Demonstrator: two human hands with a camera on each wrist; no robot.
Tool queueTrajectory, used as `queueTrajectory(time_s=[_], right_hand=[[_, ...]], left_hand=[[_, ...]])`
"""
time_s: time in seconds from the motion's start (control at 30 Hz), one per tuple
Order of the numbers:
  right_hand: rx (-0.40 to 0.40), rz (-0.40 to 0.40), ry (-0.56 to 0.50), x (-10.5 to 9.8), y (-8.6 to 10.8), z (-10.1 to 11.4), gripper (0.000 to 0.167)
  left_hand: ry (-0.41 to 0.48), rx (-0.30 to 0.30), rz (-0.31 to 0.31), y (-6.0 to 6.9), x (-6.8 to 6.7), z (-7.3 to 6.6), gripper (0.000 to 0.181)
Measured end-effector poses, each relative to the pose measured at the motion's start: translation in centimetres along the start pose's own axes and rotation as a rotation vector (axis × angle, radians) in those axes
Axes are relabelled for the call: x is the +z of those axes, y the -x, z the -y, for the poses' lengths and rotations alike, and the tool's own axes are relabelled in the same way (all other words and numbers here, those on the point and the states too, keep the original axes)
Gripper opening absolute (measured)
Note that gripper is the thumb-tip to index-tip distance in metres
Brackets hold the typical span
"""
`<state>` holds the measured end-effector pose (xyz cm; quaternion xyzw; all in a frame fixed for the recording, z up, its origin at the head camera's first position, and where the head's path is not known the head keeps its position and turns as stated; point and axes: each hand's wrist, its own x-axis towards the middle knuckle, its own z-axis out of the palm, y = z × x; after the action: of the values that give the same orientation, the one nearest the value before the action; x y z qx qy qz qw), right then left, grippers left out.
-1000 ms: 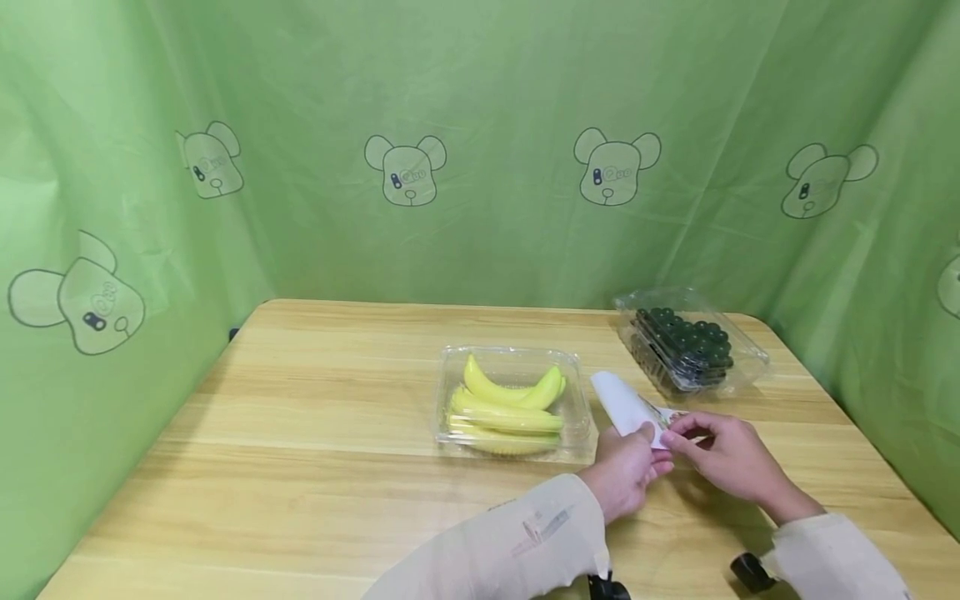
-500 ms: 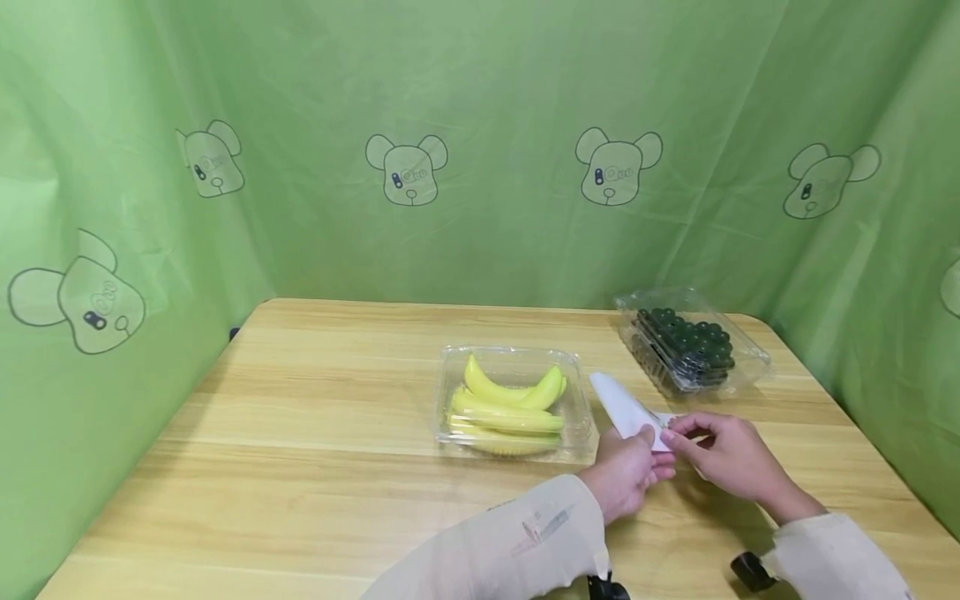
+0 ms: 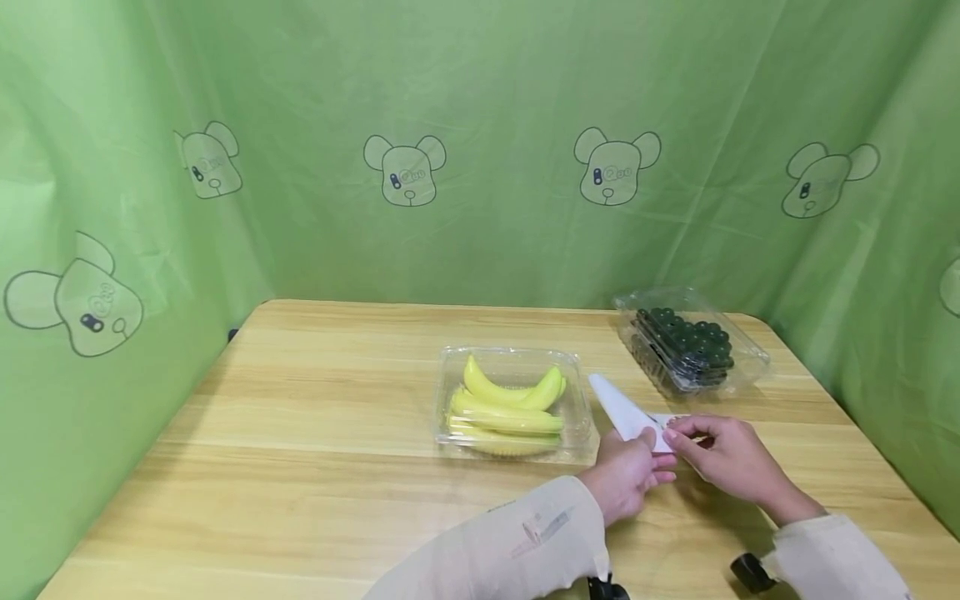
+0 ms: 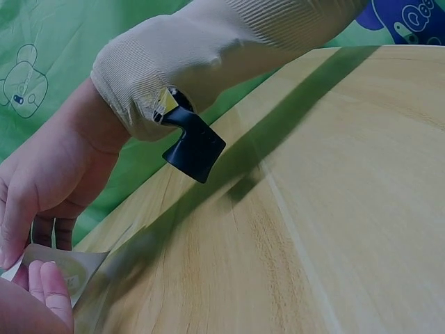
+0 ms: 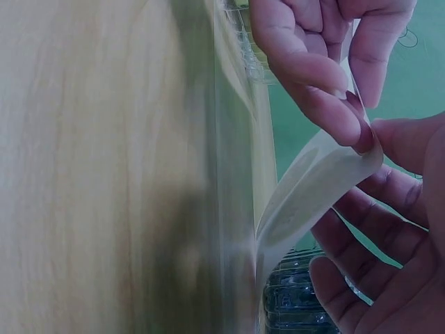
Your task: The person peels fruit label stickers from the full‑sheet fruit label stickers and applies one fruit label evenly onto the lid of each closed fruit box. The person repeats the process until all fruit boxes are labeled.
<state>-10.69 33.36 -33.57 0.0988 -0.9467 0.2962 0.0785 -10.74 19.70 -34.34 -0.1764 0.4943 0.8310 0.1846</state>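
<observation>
A thin white sheet with round sticker outlines (image 3: 624, 414) is held by both hands, its left part folded back in the head view. My left hand (image 3: 626, 471) pinches its near edge between thumb and fingers. My right hand (image 3: 727, 458) pinches the same edge close beside it, with thumb and forefinger meeting at the fold. Seen from the left wrist, the sheet's underside (image 4: 89, 263) bears a round label. In the right wrist view the sheet (image 5: 299, 195) curls down from the fingertips. What the fingertips grip within the fold is partly hidden.
A clear plastic clamshell box (image 3: 573, 417) of yellow bananas (image 3: 510, 421) stands left of the hands. Another clear box (image 3: 750, 358) with dark green grapes (image 3: 686, 337) lies at the back right of the wooden table (image 3: 300, 458). Green curtains (image 3: 495, 250) surround the table.
The folded white part of the sheet has tilted slightly and looks narrower at its top, with less print showing. Both hands have barely shifted, and the boxes are where they were.
</observation>
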Motion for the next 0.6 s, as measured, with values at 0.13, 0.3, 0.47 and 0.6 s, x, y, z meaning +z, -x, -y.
queueTrajectory(time_s=[0.13, 0.3, 0.47, 0.6], right_hand=[[-0.028, -0.016, 0.009, 0.08, 0.03, -0.11, 0.01], [-0.105, -0.051, 0.039, 0.33, 0.1, -0.29, 0.005], [-0.141, -0.065, 0.054, 0.36, 0.06, -0.42, 0.007], [-0.164, -0.078, 0.066, 0.27, 0.01, -0.5, 0.009]], left_hand=[[-0.003, -0.003, 0.0, 0.02, 0.0, 0.02, 0.01], [-0.005, -0.007, 0.001, 0.01, -0.03, 0.04, 0.009], [-0.005, -0.01, -0.004, -0.05, -0.05, 0.01, 0.009], [-0.005, -0.01, -0.004, -0.06, -0.07, -0.01, 0.011]])
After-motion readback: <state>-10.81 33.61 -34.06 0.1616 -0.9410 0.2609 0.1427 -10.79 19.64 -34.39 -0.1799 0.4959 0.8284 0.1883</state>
